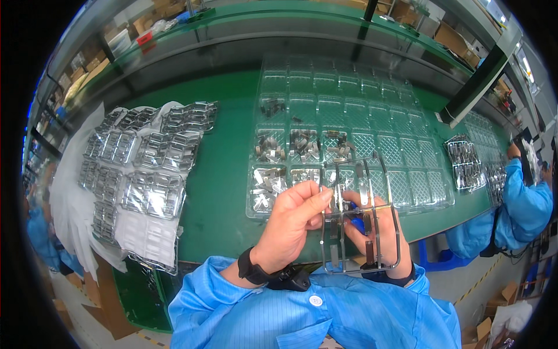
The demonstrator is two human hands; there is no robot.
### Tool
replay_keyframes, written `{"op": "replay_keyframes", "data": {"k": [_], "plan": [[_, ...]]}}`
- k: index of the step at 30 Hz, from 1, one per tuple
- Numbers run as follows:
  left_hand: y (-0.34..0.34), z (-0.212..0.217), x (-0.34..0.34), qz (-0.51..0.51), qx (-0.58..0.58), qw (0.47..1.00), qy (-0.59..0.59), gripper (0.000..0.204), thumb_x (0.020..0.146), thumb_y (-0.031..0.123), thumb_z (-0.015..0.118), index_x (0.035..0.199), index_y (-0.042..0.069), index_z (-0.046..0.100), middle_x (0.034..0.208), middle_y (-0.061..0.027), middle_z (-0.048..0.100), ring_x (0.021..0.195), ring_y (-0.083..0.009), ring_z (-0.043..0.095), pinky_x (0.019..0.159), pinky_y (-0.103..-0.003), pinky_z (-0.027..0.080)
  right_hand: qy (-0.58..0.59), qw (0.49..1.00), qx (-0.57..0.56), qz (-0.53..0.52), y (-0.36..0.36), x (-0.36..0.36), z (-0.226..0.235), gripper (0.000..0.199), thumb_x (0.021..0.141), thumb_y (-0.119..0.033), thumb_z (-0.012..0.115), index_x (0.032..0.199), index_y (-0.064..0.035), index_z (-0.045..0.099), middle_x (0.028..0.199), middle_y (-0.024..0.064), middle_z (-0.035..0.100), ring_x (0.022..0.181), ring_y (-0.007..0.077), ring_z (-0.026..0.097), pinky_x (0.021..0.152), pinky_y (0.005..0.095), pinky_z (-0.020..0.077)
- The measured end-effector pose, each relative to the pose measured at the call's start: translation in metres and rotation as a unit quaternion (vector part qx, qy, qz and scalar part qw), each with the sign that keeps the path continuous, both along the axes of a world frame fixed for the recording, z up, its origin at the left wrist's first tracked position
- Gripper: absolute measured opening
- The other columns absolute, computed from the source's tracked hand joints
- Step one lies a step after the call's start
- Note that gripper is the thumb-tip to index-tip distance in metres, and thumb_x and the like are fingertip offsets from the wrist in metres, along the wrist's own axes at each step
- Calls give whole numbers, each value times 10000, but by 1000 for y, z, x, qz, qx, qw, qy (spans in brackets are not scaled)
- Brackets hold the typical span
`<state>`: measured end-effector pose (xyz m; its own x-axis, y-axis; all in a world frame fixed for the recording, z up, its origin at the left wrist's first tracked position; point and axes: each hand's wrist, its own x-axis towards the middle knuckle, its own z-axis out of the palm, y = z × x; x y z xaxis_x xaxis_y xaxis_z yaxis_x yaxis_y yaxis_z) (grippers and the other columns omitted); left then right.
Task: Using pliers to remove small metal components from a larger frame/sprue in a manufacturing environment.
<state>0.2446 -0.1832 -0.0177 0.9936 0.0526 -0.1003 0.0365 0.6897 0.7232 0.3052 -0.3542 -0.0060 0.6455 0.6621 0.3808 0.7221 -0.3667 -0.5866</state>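
Observation:
In front of my chest stands a grey sprue frame [376,235] of thin bars, with several small flat shiny pieces [362,191] attached inside it. My left hand [290,221] is closed, pinching at the frame's left side between thumb and fingertips. Behind the bars, my right hand [388,247] is curled around a blue-handled tool [357,221]; its working end is hidden. Just beyond lies a clear plastic tray [383,148] with many square pockets. Loose small metallic-looking pieces [269,185] fill several pockets at its near left.
Stacked shiny frames [157,195] with white sheets lie on the green table [224,151] at left. More frames [465,163] sit at right, near a co-worker's blue sleeve [523,200]. A dark post [482,84] rises at the far right. A green bin [139,296] is below left.

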Motion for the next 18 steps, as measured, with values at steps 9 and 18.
{"op": "replay_keyframes", "data": {"k": [9,18], "plan": [[-1,-1,-2,4,11,1000,-3,99,896,155,588,850,67,585,730,23,563,585,3,417,508,-142,302,28,999,-18,17,-7,0,-6,416,703,-73,715,1094,-25,580,796,146,622,620,310,625,531,369,489],[0,-7,2,33,-5,999,1,76,901,151,576,868,83,574,760,22,571,603,-14,439,547,-158,341,377,890,235,-103,-26,11,8,351,828,-84,610,1153,34,548,827,87,647,626,84,535,578,238,431]]}}
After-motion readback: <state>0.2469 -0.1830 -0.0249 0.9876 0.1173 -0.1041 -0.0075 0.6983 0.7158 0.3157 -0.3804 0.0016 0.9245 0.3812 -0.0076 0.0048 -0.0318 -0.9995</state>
